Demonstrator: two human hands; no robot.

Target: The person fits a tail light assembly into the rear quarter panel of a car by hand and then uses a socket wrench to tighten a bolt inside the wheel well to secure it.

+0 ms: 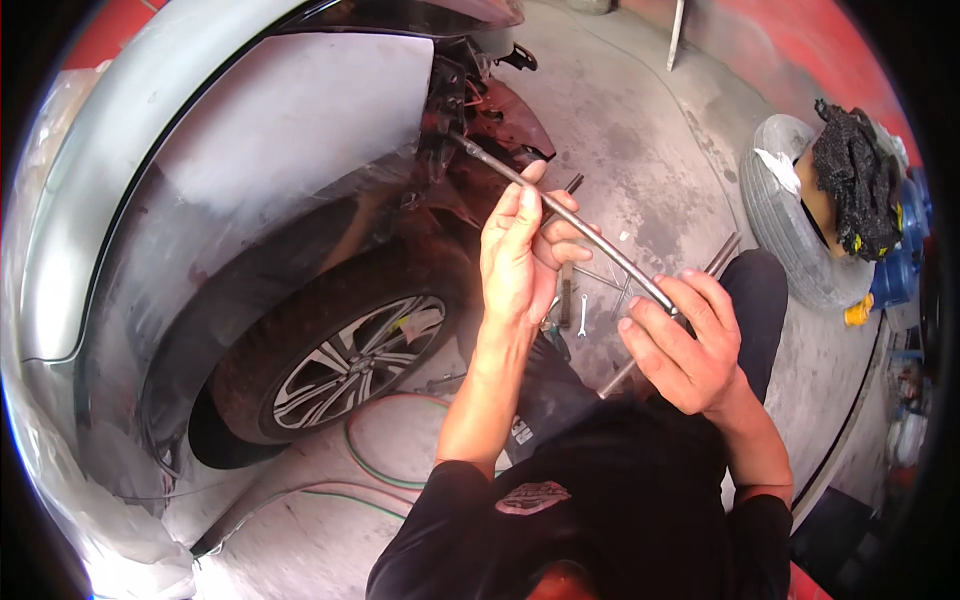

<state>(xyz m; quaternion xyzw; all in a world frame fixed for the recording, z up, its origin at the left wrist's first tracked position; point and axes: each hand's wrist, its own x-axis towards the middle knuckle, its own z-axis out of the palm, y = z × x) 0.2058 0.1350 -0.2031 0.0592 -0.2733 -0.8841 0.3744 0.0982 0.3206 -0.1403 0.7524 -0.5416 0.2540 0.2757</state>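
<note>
A person in a black shirt crouches beside a silver car (150, 200) on a concrete floor (640, 130), both hands on a long metal rod (570, 215) that slants from the lower right up into the stripped front corner of the body. The left hand (518, 255) wraps the rod near its middle, fingers clenched around it with the thumb lying along the shaft; the right hand (682, 345) grips the near end, fingers curled closed on the rod. The rod's far tip meets dark, reddish exposed parts (480, 110) ahead of the front wheel (345, 350), whose alloy spokes show beneath a sanded, dull grey fender (290, 130). On the floor under the hands lie scattered tools, among them a small spanner (582, 322) and a second bar (720, 255) beside the person's dark trouser leg. A green hose (375, 470) loops across the concrete near the wheel. To the right, well apart, a spare tyre (780, 220) lies flat with a black rag (855, 180) heaped on it.
</note>
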